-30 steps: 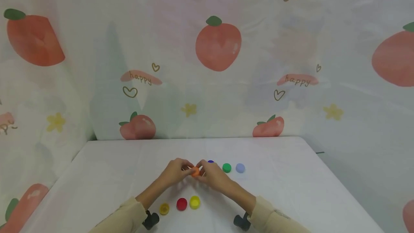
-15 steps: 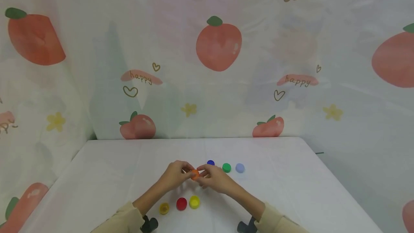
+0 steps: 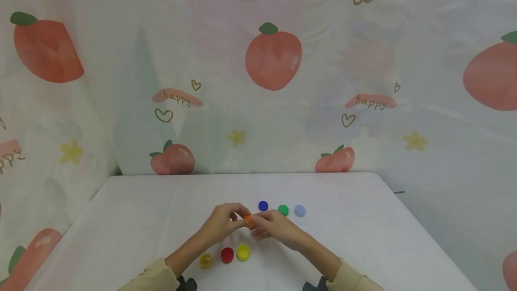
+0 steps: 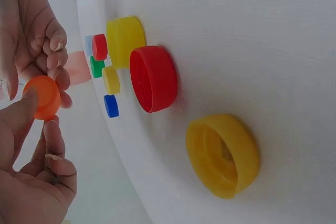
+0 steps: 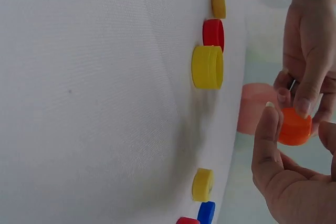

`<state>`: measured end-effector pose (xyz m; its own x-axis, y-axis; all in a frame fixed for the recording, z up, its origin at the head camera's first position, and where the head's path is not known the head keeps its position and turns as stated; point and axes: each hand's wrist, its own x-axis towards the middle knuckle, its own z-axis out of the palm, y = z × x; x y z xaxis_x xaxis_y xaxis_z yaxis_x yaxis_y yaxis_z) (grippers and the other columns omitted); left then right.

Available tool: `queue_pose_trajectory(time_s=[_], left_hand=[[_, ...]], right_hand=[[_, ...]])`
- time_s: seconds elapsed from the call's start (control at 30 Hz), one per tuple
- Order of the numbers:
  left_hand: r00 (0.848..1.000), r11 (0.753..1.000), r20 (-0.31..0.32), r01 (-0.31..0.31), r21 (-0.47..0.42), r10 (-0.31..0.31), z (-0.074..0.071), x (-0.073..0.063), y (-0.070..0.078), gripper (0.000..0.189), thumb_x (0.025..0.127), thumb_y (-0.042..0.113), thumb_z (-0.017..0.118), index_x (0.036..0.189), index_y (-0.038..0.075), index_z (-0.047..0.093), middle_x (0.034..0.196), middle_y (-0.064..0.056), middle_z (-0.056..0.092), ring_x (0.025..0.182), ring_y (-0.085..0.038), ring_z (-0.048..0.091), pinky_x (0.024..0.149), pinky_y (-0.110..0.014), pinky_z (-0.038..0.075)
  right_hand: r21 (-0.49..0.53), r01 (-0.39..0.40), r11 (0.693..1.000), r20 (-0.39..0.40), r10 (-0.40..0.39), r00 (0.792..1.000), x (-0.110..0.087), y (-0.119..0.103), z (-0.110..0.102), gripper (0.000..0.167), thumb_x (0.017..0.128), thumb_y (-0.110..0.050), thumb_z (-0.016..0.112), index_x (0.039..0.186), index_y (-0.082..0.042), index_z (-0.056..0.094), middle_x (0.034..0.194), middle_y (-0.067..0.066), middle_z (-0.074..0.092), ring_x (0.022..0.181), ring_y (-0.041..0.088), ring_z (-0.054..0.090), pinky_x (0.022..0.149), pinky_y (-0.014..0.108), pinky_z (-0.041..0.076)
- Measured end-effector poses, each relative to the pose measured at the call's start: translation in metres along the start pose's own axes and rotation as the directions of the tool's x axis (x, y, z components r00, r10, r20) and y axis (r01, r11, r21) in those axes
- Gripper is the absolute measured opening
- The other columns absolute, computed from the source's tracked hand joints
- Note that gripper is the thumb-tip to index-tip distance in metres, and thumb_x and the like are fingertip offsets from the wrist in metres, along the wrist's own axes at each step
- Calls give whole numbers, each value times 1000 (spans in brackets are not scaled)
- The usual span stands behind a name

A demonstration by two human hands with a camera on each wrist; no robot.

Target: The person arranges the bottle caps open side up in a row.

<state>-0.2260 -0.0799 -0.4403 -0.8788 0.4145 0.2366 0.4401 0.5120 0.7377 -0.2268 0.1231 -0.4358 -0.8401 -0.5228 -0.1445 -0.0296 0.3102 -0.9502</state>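
An orange bottle cap (image 3: 250, 222) is up between my two hands over the middle of the table. My left hand (image 3: 221, 221) pinches it; the left wrist view shows the thumb pressed on the cap's face and fingertips beneath. My right hand (image 3: 282, 228) reaches around the cap from the other side. In the right wrist view its index fingertip lies at the cap's edge, while the thumb stands a little apart. On the near side are a golden-yellow cap (image 4: 223, 156), a red cap (image 4: 153, 78) and a taller yellow cap (image 4: 126, 41).
Farther back sit smaller caps: blue (image 3: 263, 205), green (image 3: 283, 210) and light blue (image 3: 300, 210). A small yellow cap (image 4: 111, 81) and a small red cap (image 4: 100, 47) are hidden behind my hands in the head view. Printed cloth hangs behind the white table (image 3: 141, 219).
The orange cap has shifted slightly right and nearer. My right hand has moved back and right, drawn off the cap, then come around it again. The blue cap is now uncovered.
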Motion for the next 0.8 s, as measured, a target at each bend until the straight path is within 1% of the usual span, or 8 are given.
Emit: queue_pose_trajectory(time_s=[0.13,0.27,0.43,0.57,0.7,0.8], left_hand=[[1000,1000,2,-14,-6,14,2,-1,3,16,84,20,72,99,15,70,92,8,65,72,-9,54,65,-22,49],[1000,1000,22,-13,-15,14,4,-1,3,17,83,20,73,99,15,68,91,8,64,73,-9,54,65,-21,49],[997,999,81,-3,-46,7,6,-1,2,26,81,25,75,103,14,65,91,9,62,73,-9,55,65,-21,50],[991,999,136,7,-50,0,6,0,2,32,81,30,74,106,12,67,93,10,64,74,-8,54,65,-21,49],[982,999,189,12,-31,-6,6,0,2,32,81,31,74,106,11,70,91,12,65,74,-8,53,64,-21,49],[976,999,217,21,-30,-14,8,1,2,29,81,30,74,104,12,72,88,13,65,74,-7,53,64,-21,48]], right_hand=[[33,-14,999,10,14,1000,-3,2,-3,43,96,-30,54,117,6,59,102,19,65,88,31,65,76,33,53],[18,-10,1000,10,10,1000,-6,2,-4,42,94,-30,59,116,6,61,102,18,65,90,31,64,77,33,53],[-65,23,998,-18,-24,1000,-11,0,-5,41,92,-24,63,118,7,60,102,12,66,90,30,64,75,32,54],[-126,52,991,-36,-57,998,-16,-1,-5,38,90,-23,65,117,5,61,101,9,66,88,30,64,73,30,54],[-169,45,985,-43,-53,998,-21,-1,-6,37,88,-23,68,114,2,62,95,6,66,83,27,64,71,28,54],[-240,32,970,-55,-46,997,-24,1,-6,37,85,-25,72,111,0,63,89,1,64,78,20,61,69,25,53]])
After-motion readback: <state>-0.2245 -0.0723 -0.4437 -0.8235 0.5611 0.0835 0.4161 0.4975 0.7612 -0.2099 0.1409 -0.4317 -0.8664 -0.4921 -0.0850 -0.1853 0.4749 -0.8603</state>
